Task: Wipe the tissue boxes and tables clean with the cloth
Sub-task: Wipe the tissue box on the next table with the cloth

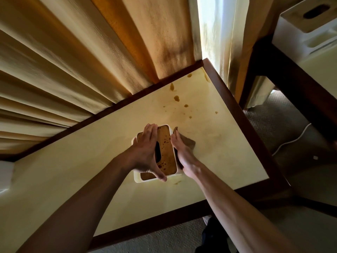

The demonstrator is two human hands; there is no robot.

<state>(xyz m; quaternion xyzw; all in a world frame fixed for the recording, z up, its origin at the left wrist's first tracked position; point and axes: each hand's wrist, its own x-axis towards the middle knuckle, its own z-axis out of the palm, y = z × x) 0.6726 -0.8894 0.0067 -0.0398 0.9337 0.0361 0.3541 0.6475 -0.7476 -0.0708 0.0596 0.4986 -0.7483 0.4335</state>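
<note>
Mid-table: tissue box (165, 152), lid still spotted. Left hand (145, 152) spread, clamping its top; right hand (184, 154) pressing cloth (188, 142) against its side. Table (209, 125) stains, second box (306, 28) left.

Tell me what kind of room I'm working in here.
Probably a hotel or guest room: floor-length curtains behind a wood-framed table, carpet underfoot, and matching tissue boxes on both tables.
</note>
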